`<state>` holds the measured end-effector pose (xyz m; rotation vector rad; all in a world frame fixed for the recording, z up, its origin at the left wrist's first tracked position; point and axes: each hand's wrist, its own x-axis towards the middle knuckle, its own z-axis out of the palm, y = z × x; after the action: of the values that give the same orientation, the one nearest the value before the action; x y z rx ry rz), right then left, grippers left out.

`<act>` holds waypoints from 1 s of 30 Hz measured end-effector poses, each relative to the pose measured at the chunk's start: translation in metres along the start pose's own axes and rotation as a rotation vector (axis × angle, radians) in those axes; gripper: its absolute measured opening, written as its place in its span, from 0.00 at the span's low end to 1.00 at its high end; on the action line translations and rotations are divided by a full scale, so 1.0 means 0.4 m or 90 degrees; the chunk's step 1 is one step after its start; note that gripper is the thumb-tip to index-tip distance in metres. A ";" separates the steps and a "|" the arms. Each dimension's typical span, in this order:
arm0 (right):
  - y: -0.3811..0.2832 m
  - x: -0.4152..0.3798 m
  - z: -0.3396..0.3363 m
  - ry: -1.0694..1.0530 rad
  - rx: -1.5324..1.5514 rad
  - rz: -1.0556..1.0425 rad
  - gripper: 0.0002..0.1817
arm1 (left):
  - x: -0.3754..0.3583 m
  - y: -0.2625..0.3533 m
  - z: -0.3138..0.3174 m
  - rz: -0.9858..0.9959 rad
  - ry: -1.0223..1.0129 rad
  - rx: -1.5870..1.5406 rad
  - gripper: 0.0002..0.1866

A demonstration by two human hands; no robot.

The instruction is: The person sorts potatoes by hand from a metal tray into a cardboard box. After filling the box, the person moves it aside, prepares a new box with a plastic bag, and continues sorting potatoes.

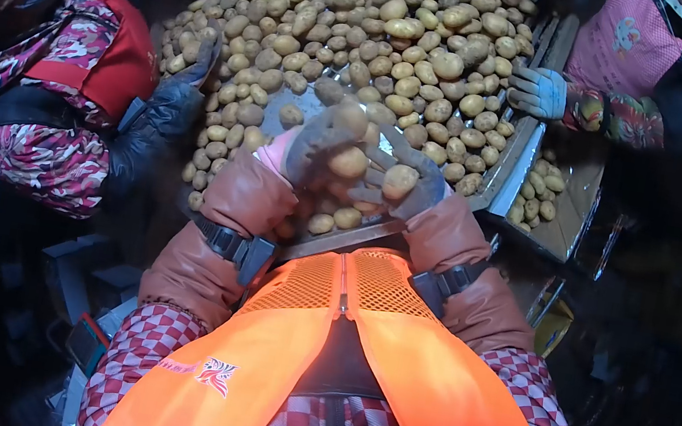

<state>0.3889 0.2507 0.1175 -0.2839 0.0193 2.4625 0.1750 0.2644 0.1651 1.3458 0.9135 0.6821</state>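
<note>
Both my hands wear grey gloves and are close together over the near edge of a potato heap (pixel 344 26). My left hand (pixel 314 148) curls around a potato (pixel 349 162), and another potato (pixel 349 118) shows at its fingers, smeared by motion. A round potato (pixel 400 182) sits in my right hand (pixel 425 177), with the fingers bent around it. Just below the hands, a few potatoes (pixel 346 217) lie near the table's metal edge (pixel 341 242). Part of my fingers is hidden behind the potatoes.
A person in a red vest (pixel 108 51) works at the left, one dark-gloved hand by the heap. Across at the right, another person's blue-gloved hand (pixel 538 93) rests on the table's side rail. Below that rail, a box (pixel 569 209) holds several potatoes.
</note>
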 end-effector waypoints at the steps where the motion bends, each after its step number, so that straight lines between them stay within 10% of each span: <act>1: 0.000 0.001 -0.001 0.017 -0.016 -0.012 0.23 | 0.012 0.012 0.017 -0.136 -0.040 -0.181 0.26; 11: -0.019 -0.065 -0.063 -0.039 0.070 -0.024 0.30 | -0.040 -0.134 0.056 -0.064 0.249 -0.065 0.26; 16: -0.092 -0.153 -0.151 0.038 -0.036 -0.255 0.23 | -0.102 -0.195 0.110 0.058 0.181 0.696 0.39; 18: -0.162 -0.221 -0.144 -0.167 0.071 -0.289 0.18 | -0.117 -0.201 0.131 0.009 0.117 0.793 0.41; 19: -0.217 -0.291 -0.208 0.123 0.110 -0.362 0.18 | -0.118 -0.207 0.131 -0.018 0.086 0.841 0.43; 20: -0.258 -0.338 -0.235 -0.058 0.086 -0.418 0.20 | -0.113 -0.222 0.121 -0.055 0.063 0.835 0.45; 22: -0.300 -0.428 -0.216 0.377 -0.079 -0.503 0.25 | -0.078 -0.218 0.112 -0.058 0.084 0.858 0.46; 24: -0.336 -0.481 -0.240 0.523 -0.101 -0.502 0.28 | -0.027 -0.243 0.088 -0.070 0.102 0.870 0.46; 30: -0.286 -0.611 -0.298 0.427 0.109 -0.451 0.27 | 0.059 -0.295 0.014 -0.046 0.164 0.777 0.39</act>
<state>0.6694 0.1818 0.0584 -0.8609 0.3502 1.5688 0.1808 0.2666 0.0446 2.2851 1.7071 0.1833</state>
